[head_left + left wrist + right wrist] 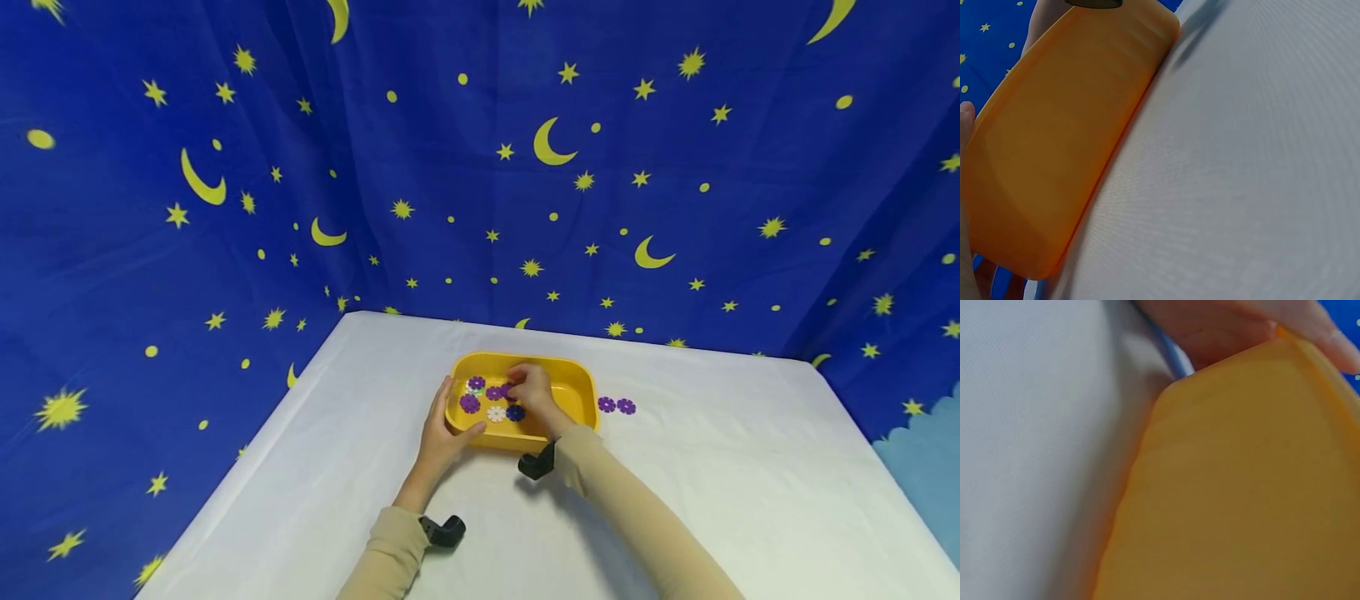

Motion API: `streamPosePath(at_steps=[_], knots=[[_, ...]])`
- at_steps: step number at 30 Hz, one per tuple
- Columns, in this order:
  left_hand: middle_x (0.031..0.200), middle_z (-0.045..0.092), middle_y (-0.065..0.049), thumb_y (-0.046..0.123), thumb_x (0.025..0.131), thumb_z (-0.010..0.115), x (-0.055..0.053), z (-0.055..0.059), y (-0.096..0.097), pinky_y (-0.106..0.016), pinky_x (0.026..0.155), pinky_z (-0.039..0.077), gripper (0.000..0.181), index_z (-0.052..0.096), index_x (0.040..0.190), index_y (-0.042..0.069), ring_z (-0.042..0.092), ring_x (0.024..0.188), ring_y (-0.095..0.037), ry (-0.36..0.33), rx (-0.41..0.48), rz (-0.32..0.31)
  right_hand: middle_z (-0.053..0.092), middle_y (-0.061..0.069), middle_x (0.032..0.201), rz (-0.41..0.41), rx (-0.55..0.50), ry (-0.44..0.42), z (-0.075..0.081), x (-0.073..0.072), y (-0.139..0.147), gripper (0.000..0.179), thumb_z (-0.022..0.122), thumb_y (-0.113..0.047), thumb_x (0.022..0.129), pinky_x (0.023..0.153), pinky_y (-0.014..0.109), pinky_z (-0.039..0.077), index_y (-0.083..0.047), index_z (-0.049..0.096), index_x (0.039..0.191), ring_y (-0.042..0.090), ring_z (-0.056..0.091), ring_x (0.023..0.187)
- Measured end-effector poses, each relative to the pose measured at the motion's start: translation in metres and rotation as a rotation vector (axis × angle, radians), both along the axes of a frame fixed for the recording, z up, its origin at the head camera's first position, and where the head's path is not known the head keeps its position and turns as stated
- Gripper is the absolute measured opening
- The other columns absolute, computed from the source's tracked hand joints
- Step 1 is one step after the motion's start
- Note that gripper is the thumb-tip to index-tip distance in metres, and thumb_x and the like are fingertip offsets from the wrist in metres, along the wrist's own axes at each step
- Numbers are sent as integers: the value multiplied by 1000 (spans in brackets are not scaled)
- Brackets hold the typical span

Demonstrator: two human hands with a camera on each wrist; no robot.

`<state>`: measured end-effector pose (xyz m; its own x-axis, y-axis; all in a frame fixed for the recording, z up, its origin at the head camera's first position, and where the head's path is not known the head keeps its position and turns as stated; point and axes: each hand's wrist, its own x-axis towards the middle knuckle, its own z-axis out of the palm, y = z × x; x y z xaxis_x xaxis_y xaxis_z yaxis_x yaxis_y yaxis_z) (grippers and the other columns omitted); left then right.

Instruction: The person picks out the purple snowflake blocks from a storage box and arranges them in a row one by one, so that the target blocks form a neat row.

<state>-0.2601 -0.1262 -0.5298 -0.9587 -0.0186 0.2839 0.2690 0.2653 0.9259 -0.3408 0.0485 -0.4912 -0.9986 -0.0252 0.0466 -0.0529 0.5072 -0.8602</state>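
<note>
A yellow plastic tub (573,402) stands on the white table. My left hand (441,435) holds its near left corner, thumb over the front rim and fingers along the left side. The right hand (534,388) reaches down inside, pinching a purple snowflake disc (507,392) at the fingertips. Around it in the tub lie more notched discs: several purple ones (469,403), a white one (496,414) and a dark blue one (515,412). In both wrist views the tub's outer wall (1054,137) hides the discs.
Two purple discs (617,406) lie side by side on the white tabletop (712,450), just right of the tub. A blue curtain (450,167) with yellow stars and moons hangs behind the table and along its sides. Each wrist wears a black camera mount (444,531).
</note>
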Motion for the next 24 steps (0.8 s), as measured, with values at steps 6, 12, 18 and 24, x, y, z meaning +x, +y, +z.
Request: streamPosePath(at_steps=[6, 12, 18, 24], knots=[[159, 22, -10, 23, 75, 79, 3, 8, -2, -53, 120, 16, 95, 24, 151, 13, 20, 147, -34, -3, -14, -1, 68, 22, 106, 46, 39, -23, -1, -1, -4, 33, 69, 12, 76, 93, 41, 55, 7, 66, 108, 30, 64, 96], [157, 21, -19, 13, 77, 77, 22, 40, 2, -54, 120, 16, 91, 24, 149, -1, 20, 145, -38, -16, -8, -16, 68, 21, 109, 89, 92, -42, -2, 0, -6, 35, 69, 13, 76, 95, 41, 54, 6, 66, 110, 29, 63, 98], [157, 22, -18, 13, 76, 77, 19, 34, 3, -55, 120, 16, 91, 24, 149, 0, 21, 145, -39, -27, -21, -8, 68, 21, 109, 107, 111, -40, -1, 2, -4, 34, 70, 12, 76, 96, 40, 54, 6, 65, 109, 30, 63, 100], [159, 21, -12, 15, 74, 79, 2, 5, 1, -55, 120, 14, 95, 24, 151, 9, 19, 146, -36, -19, -22, 6, 67, 20, 106, 97, 86, 5, -2, 0, -2, 32, 71, 9, 77, 93, 40, 55, 5, 66, 108, 29, 62, 96]])
